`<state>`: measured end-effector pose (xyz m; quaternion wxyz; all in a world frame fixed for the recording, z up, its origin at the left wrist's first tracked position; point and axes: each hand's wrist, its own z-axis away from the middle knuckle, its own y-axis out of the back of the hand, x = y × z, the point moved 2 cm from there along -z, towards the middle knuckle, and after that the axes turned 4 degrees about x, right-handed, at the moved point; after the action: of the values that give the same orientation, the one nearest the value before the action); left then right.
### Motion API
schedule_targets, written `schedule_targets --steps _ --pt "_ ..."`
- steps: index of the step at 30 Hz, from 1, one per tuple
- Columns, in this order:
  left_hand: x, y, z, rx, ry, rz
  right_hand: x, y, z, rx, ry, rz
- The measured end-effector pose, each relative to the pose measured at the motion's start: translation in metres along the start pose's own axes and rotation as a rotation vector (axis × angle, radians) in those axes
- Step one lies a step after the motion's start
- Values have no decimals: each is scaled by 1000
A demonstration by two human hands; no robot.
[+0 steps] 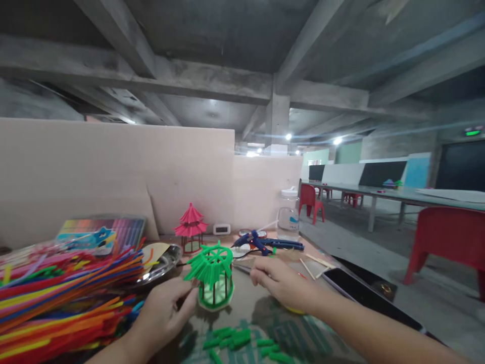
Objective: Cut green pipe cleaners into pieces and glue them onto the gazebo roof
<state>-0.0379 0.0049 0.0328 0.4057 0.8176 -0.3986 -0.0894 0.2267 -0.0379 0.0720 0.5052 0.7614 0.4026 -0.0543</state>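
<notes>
My left hand [164, 308] is closed, its fingertips at the left side of a small green model pavilion [214, 278]. The pavilion has a roof of green fuzzy strips, an open spoked top, thin dark posts and a round green-edged base. To its right, my right hand [275, 280] is closed with curled fingers; what they hold, if anything, is hidden. A pointed metal tool [242, 267] shows just left of that hand, partly covered by it. Short cut green pipe-cleaner pieces [233, 337] lie on the table in front of both hands.
Bundles of coloured pipe cleaners [68, 298] fill the left, by a metal bowl [162, 263] and a marker set [102, 235]. Behind stand a pink model pavilion [190, 227], a blue glue gun [252, 241] and a clear bottle [288, 217]. A phone [364, 293] lies right.
</notes>
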Motion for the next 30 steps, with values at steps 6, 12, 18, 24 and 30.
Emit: schedule_targets --steps 6,12,18,24,30 --pt "-26 -5 -9 -79 219 -84 3 0 2 -244 -18 -100" --pt "-36 -17 -8 -79 241 -50 -24 18 13 -445 89 -113" --pt "-22 -23 -5 -108 193 55 -41 54 30 -1268 -91 -643" --pt "-13 -22 -5 -152 222 72 -1 31 13 -831 -118 -385" --pt "-15 -26 -4 -120 154 147 67 15 -2 -125 -179 191"
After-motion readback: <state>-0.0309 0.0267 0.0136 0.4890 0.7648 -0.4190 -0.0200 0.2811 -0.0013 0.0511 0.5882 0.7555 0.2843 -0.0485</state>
